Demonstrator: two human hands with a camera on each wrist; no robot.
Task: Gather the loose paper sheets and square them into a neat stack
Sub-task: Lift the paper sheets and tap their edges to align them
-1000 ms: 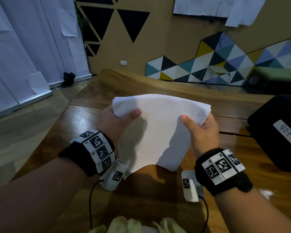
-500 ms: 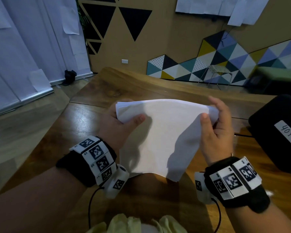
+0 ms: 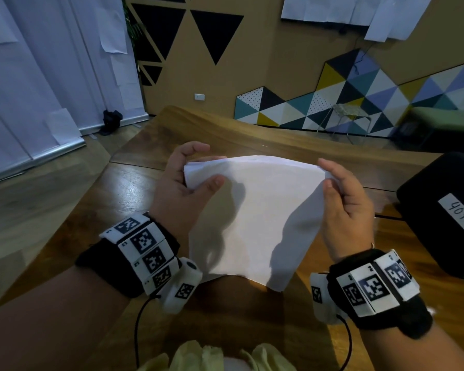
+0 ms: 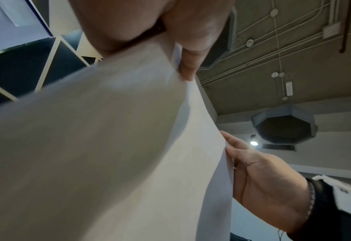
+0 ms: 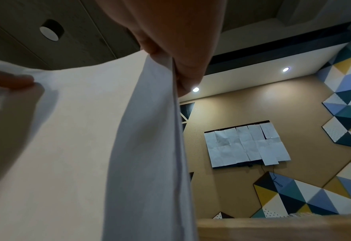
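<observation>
- The left hand (image 3: 177,191) holds the upper left corner of the paper sheets (image 3: 252,210): its thumb presses on the near face, while the fingers (image 3: 190,151) curl behind the top edge. The left wrist view shows the same pinch from below.
- Between the two hands the sheets stand upright above the table (image 3: 123,199), bowed toward the person, with the lower edge hanging near the wood; whether that edge touches the table cannot be told.
- The right hand (image 3: 346,207) pinches the upper right corner, thumb on the near face and fingers behind. In the right wrist view several sheet edges show just below the fingertips, slightly staggered.
- Further right of the right hand, a black case (image 3: 439,215) with a white label lies on the table, apart from the paper.
- Judged from this, gathering seems finished and squaring is the step in hand.
- The next move probably calls for loosening both pinches a little and tapping the lower edge on the table so the sheets settle level, then turning the stack to tap a side edge.
</observation>
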